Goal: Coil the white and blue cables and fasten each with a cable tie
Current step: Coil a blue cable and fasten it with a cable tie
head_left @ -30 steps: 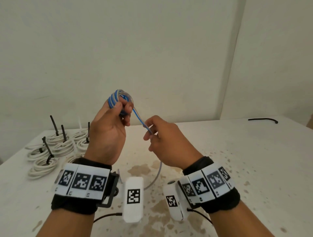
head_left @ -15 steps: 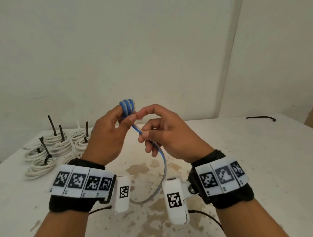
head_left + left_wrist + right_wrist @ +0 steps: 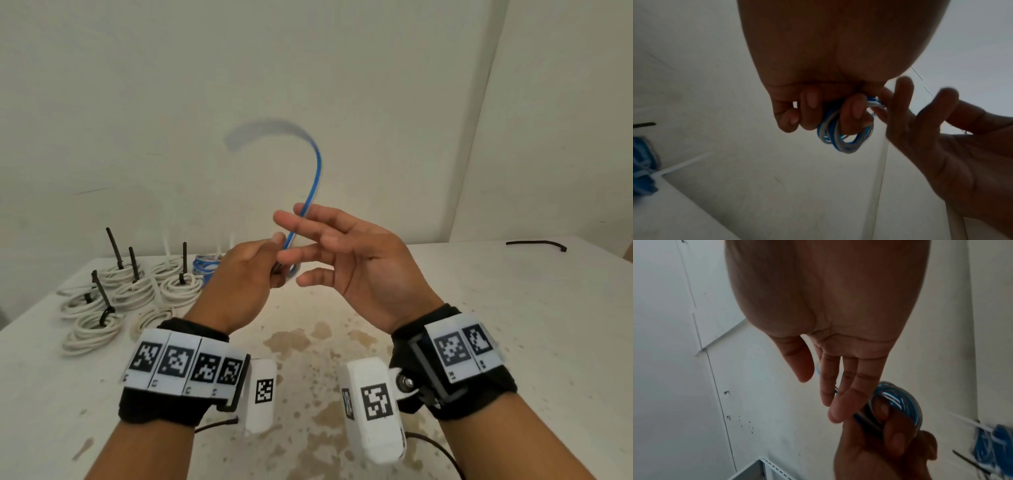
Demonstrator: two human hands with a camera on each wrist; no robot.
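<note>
Blue-and-white thin cable coil (image 3: 840, 138) sits pinched in my curled left hand (image 3: 239, 274); my right hand (image 3: 359, 260) is spread, fingers straight, its loose tail arcing above.

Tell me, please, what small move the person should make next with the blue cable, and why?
Probably catch the loose blue tail with the right hand and lay it onto the coil. The left hand grips the small blue-and-white cable coil, while the right hand's fingers are spread and hold nothing, and the tail arcs free above both hands.

Stained white table (image 3: 513, 308), tied cable coils (image 3: 133, 291)
</note>
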